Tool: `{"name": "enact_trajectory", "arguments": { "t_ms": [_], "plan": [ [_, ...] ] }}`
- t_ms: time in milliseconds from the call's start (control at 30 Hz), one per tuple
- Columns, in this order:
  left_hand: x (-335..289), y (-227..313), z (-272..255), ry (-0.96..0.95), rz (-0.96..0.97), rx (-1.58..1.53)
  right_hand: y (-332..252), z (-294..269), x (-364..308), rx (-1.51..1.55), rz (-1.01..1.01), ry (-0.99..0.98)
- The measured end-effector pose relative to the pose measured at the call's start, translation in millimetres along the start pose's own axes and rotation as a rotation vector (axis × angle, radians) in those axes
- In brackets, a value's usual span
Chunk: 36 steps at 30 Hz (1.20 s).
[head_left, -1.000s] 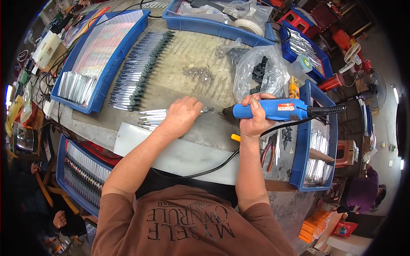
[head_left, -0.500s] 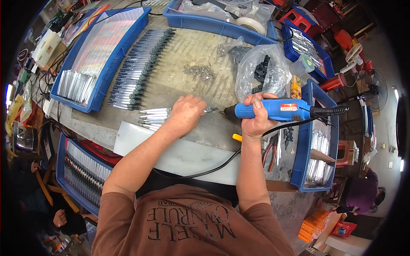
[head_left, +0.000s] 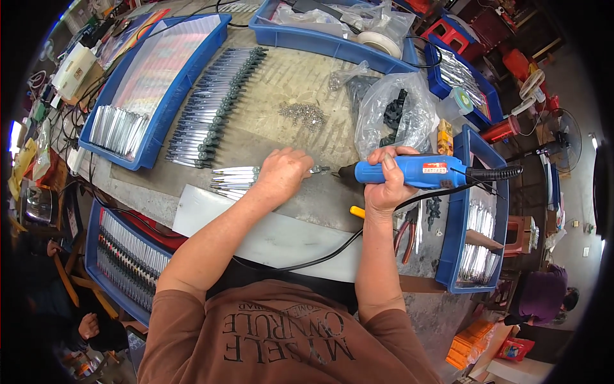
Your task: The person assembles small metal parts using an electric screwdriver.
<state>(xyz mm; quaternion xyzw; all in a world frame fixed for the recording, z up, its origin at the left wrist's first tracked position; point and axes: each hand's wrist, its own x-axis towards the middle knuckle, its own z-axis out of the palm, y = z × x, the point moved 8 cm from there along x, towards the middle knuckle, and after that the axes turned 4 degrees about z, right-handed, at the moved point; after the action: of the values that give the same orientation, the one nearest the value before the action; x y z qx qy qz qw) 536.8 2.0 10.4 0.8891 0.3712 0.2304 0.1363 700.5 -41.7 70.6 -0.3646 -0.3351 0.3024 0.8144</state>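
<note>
My right hand (head_left: 386, 184) is wrapped round a blue electric screwdriver (head_left: 441, 170), its black nose pointing left. My left hand (head_left: 286, 173) is closed over a slim silver tool with a dark end (head_left: 318, 169); that end sticks out toward the screwdriver's tip, with a small gap seeming to lie between. Several loose slim silver pieces (head_left: 231, 182) lie by my left wrist. Beyond them runs a long row of similar silver tools with dark ends (head_left: 208, 105). A scatter of tiny metal parts, perhaps screws (head_left: 303, 116), rests on the worktop.
A clear bag of black parts (head_left: 391, 105) sits behind the screwdriver. Blue trays of silver pieces stand left (head_left: 150, 137) and right (head_left: 451, 269). The black power cord (head_left: 320, 259) crosses the white board (head_left: 256, 230). Red-handled pliers (head_left: 404, 240) lie near the right tray.
The whole view has shifted slightly. Both hands keep their grips, and the screwdriver stays level with its nose near the silver tool.
</note>
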Motion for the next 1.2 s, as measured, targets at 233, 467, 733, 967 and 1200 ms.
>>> {"name": "enact_trajectory", "arguments": {
  "t_ms": [233,467,733,967,1200],
  "plan": [
    [-1.7,-1.6,-4.5,0.050,-0.017,0.027,0.5,-1.3,0.5,0.020,0.016,0.006],
    [-6.3,-5.4,-10.8,0.143,-0.043,-0.041,3.3,-8.1,0.5,0.023,0.010,0.009],
    [-2.6,12.5,-12.4,0.135,0.106,0.029,2.6,-4.7,3.3,0.029,0.038,0.020],
    [-3.2,11.5,-6.7,0.111,0.088,0.019,2.5,-7.7,1.7,0.030,0.031,0.044],
    [-0.1,7.9,-3.8,0.087,0.063,0.026,1.4,-6.9,2.2,0.038,0.009,0.042]
  ]
}}
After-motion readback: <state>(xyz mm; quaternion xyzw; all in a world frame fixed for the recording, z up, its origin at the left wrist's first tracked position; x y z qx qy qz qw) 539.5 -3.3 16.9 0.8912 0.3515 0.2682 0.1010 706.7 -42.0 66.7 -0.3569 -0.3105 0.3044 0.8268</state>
